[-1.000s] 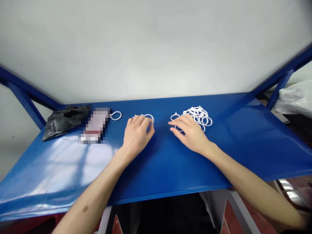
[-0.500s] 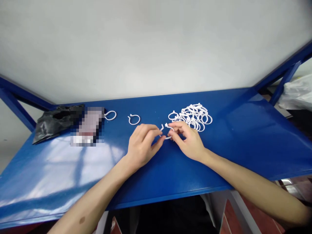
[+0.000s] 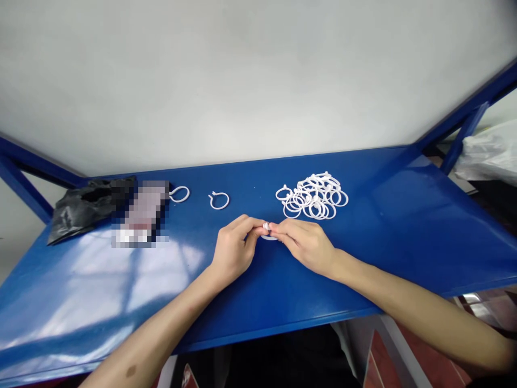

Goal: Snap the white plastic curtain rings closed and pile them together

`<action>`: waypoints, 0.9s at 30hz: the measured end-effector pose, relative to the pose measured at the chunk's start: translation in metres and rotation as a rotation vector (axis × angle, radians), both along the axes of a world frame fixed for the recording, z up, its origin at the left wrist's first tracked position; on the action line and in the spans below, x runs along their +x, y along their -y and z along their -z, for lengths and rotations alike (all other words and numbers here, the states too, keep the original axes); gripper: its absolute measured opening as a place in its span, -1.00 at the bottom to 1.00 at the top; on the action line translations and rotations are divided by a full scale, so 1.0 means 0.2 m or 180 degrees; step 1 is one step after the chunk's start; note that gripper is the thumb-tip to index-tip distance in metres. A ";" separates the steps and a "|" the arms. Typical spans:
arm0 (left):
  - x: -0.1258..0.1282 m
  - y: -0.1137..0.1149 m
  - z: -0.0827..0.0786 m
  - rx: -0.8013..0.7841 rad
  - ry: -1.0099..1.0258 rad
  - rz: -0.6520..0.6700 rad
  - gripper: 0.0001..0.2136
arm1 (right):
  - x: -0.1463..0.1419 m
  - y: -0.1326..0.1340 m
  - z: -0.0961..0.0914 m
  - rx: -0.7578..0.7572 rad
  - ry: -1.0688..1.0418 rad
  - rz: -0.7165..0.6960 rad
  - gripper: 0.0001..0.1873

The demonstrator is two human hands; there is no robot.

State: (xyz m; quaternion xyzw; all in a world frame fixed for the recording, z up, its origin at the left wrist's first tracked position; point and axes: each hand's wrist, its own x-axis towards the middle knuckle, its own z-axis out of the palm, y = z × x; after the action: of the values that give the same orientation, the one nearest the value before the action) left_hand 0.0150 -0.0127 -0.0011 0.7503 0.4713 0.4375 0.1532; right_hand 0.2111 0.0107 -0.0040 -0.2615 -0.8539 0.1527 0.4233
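Between both hands, just over the blue table, is a white plastic ring (image 3: 270, 237) with knobbed ends. My left hand (image 3: 235, 245) pinches it from the left, and my right hand (image 3: 306, 245) pinches it from the right. The fingertips nearly meet at the ring's ends, and much of the ring is hidden by the fingers. Behind my right hand lies a pile of similar white rings (image 3: 313, 195). An open-ended ring (image 3: 219, 200) rests on the table beyond my left hand, and another ring (image 3: 180, 194) sits farther left.
A blurred-out flat object (image 3: 144, 207) lies at the left beside a black plastic bag (image 3: 81, 210). Blue frame bars (image 3: 464, 116) rise at both ends of the blue table (image 3: 258, 302), with a pale wall (image 3: 258, 81) behind. Clear plastic (image 3: 488, 153) shows past the right end.
My hands have come closer together and pressed the ring's separated ends to each other. The view has shifted slightly.
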 end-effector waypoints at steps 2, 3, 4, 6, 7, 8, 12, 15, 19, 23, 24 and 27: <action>0.00 0.01 0.01 0.0129 -0.0052 0.0025 -0.85 | 0.00 0.01 0.00 0.0122 0.0133 -0.0009 -0.85; 0.01 0.01 0.01 0.0185 -0.0083 0.0049 -0.84 | 0.01 0.01 0.01 0.0182 0.0174 -0.0018 -0.84; 0.01 0.01 0.02 0.0230 -0.0116 0.0069 -0.83 | 0.01 0.02 0.01 0.0240 0.0199 -0.0028 -0.84; 0.01 0.01 0.02 0.0288 -0.0192 0.0100 -0.82 | 0.01 0.02 0.02 0.0317 0.0269 -0.0013 -0.83; 0.01 0.00 0.03 0.0303 -0.0243 0.0119 -0.82 | 0.01 0.02 0.02 0.0341 0.0329 0.0017 -0.82; 0.00 -0.01 0.03 0.0318 -0.0314 0.0143 -0.83 | 0.01 0.02 0.01 0.0362 0.0413 0.0061 -0.81; -0.05 -0.08 0.01 0.0372 -0.0826 0.0013 -0.84 | 0.05 -0.09 -0.09 0.0514 0.0896 0.0519 -0.77; -0.14 -0.15 -0.02 0.0250 -0.1261 -0.0836 -0.79 | 0.11 -0.24 -0.18 0.0332 0.1213 0.1270 -0.73; -0.25 -0.22 -0.04 -0.0302 -0.1827 -0.1854 -0.71 | 0.19 -0.43 -0.25 -0.0278 0.1829 0.1461 -0.77; -0.30 -0.24 -0.04 -0.0781 -0.2128 -0.2001 -0.65 | 0.18 -0.50 -0.24 -0.0627 0.2179 0.1536 -0.74; -0.30 -0.25 -0.03 -0.0853 -0.2162 -0.1978 -0.65 | 0.18 -0.50 -0.24 -0.0657 0.2198 0.1561 -0.73; -0.31 -0.25 -0.02 -0.0984 -0.2157 -0.1905 -0.66 | 0.16 -0.48 -0.22 -0.0588 0.2120 0.1614 -0.72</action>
State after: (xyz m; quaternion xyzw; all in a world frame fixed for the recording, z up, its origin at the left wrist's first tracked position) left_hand -0.0479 0.0380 0.0031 0.6504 0.7497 0.1179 -0.0321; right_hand 0.2440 0.1074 0.0399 -0.5350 -0.8354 0.0270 0.1235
